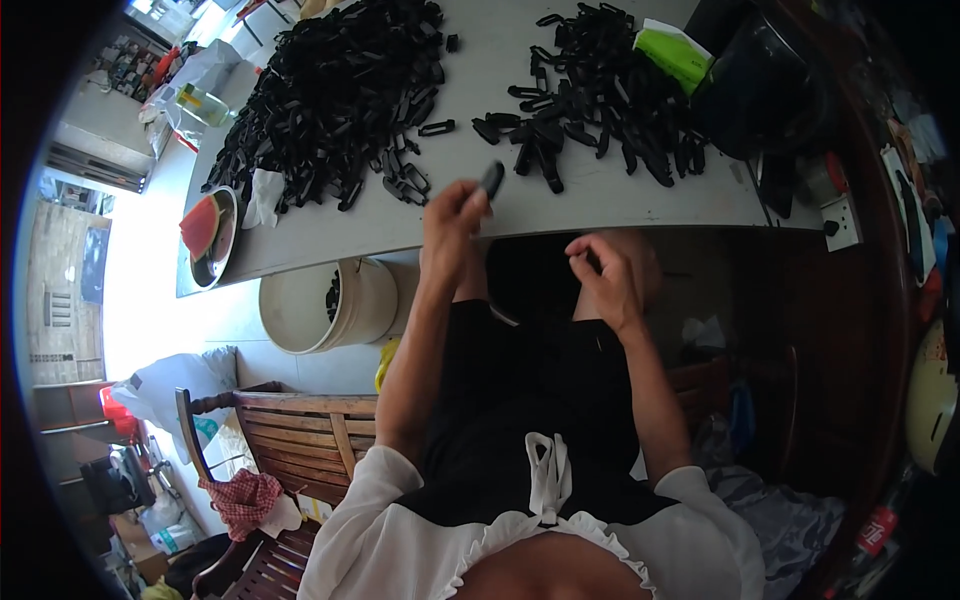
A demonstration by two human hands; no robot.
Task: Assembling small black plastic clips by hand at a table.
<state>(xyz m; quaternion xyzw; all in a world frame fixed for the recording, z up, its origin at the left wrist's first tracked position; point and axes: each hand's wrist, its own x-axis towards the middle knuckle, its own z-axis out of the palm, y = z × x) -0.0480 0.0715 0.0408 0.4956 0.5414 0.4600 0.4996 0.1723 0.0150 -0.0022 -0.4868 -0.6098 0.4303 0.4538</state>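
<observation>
My left hand (pixel 455 218) is closed at the table's front edge, pinching a small black plastic piece (pixel 492 178) that looks like a buckle part. Over my lap, just short of the edge, my right hand (pixel 608 280) has its fingers curled in with thumb and forefinger together. Whether anything sits between them is too small to tell. A large heap of black plastic pieces (pixel 330 90), many shaped like hollow oblong frames, covers the table's left side. Farther right lies a smaller heap of black pieces (pixel 640 100), some near my left hand.
On the grey table (pixel 330 235), a metal plate (pixel 228 240) holds a watermelon slice (pixel 200 226) beside a crumpled tissue (pixel 264 198). A green packet (pixel 675 55) and a dark container (pixel 770 85) stand at the right. Below the left edge is a white bucket (pixel 375 300), near a wooden bench (pixel 290 430).
</observation>
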